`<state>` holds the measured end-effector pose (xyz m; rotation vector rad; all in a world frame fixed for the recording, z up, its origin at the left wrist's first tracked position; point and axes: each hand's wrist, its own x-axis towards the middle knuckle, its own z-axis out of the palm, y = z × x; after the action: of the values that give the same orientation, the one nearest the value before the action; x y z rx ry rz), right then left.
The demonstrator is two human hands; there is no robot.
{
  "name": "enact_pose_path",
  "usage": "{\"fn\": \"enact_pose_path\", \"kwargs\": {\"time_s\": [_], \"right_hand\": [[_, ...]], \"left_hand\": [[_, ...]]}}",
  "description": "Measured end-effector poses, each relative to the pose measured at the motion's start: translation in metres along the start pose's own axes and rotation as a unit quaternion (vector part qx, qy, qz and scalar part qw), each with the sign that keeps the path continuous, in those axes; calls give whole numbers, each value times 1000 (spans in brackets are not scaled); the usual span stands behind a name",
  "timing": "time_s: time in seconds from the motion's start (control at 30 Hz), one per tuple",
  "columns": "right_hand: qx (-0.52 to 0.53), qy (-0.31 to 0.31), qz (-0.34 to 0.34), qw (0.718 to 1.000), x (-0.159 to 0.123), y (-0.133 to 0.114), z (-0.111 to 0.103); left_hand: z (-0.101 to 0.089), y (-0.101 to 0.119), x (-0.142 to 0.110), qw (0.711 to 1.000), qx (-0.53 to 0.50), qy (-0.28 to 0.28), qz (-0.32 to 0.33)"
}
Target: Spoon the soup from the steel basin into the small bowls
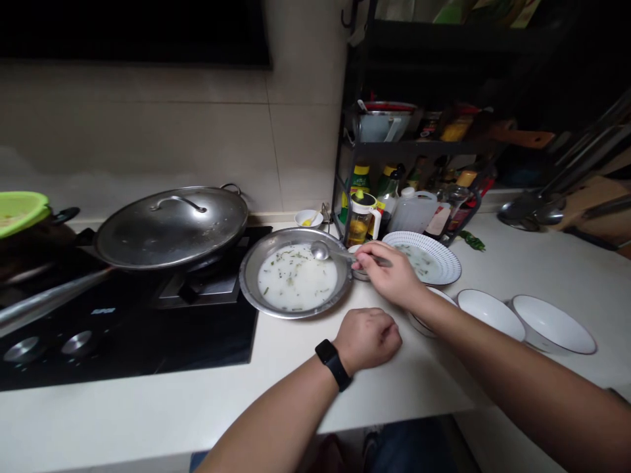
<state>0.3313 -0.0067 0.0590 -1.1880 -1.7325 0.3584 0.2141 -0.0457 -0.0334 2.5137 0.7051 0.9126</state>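
Note:
My right hand point(392, 272) is closed on the handle of a metal spoon point(323, 250), whose bowl hangs over the far rim of a steel dish point(251, 279) holding a pale white mixture with green flecks. My left hand point(369, 338), with a black watch on the wrist, rests as a loose fist on the white counter just in front of the dish; nothing shows in it. A white ribbed plate point(446, 259) with more of the mixture lies behind my right hand.
A lidded wok point(172, 226) sits on the black hob point(148, 335) at left, beside a green lid point(20, 210). Two white bowls point(552, 325) stand at right. A rack of bottles and jars point(394, 197) fills the back corner, with a small white cup point(308, 217) nearby.

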Motion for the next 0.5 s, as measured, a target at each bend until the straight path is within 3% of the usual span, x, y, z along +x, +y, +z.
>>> {"fn": "enact_pose_path", "kwargs": {"time_s": [0.13, 0.3, 0.5], "right_hand": [[70, -20, 70, 995, 13, 11, 35], [146, -38, 152, 977, 20, 7, 56], [284, 45, 347, 893, 29, -5, 54]], "left_hand": [[0, 0, 1, 1000, 3, -3, 11], [1, 1, 1, 1000, -5, -12, 19], [0, 2, 0, 1000, -3, -22, 18]]}}
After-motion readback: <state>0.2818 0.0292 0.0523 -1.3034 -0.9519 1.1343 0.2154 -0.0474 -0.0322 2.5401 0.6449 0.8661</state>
